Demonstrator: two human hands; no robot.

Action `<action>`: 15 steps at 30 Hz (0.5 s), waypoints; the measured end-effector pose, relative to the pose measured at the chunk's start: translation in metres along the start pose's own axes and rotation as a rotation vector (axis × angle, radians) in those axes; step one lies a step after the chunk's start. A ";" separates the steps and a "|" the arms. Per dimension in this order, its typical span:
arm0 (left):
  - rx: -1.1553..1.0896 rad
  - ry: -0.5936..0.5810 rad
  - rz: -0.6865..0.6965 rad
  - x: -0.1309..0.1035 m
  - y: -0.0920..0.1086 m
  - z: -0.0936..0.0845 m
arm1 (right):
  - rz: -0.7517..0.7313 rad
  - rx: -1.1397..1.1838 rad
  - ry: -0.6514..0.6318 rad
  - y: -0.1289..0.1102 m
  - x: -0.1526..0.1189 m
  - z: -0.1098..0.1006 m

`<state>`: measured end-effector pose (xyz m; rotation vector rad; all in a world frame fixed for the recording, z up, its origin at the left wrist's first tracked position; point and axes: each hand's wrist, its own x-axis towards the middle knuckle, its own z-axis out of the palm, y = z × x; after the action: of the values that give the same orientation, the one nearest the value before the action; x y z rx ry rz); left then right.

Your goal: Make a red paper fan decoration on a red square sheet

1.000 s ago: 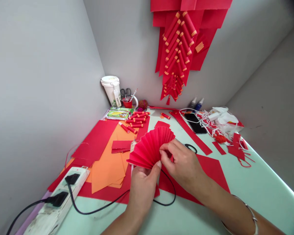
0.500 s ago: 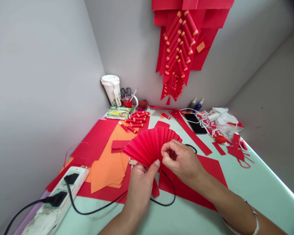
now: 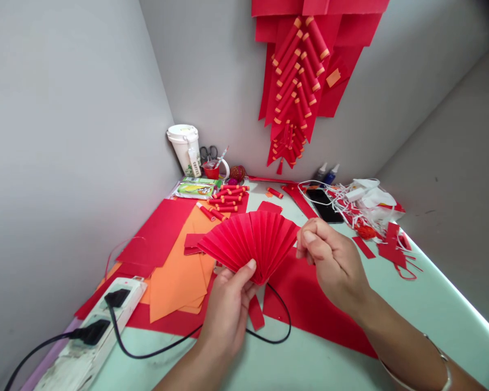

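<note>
A pleated red paper fan (image 3: 250, 240) is spread open above the table. My left hand (image 3: 228, 309) pinches its base, thumb on the front near the bottom folds. My right hand (image 3: 334, 263) is curled at the fan's right edge, fingertips on or just beside the outermost pleat; whether it grips the pleat is unclear. Under the fan lie a red paper sheet (image 3: 309, 304) and a black cable (image 3: 277, 336).
Orange sheets (image 3: 179, 277) and red sheets (image 3: 158, 233) lie left. A power strip (image 3: 93, 331) sits at the front left. Red paper rolls (image 3: 228, 198), a white jug (image 3: 185, 146), a phone (image 3: 326, 203), glue bottles (image 3: 326, 174) and white scraps (image 3: 367, 198) crowd the back. Red decorations (image 3: 297, 81) hang on the wall.
The fan has spread wider and lifted. My right hand slid from the fan's middle out to its right edge. My left hand stayed at the base.
</note>
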<state>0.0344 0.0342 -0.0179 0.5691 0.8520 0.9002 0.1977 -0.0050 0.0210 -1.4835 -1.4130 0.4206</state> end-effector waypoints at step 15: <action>-0.078 0.018 -0.023 -0.001 0.006 0.001 | -0.110 -0.108 -0.086 -0.011 -0.001 -0.005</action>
<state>0.0325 0.0360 -0.0123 0.4834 0.8346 0.9152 0.1957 -0.0101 0.0321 -1.4802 -1.5992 0.3479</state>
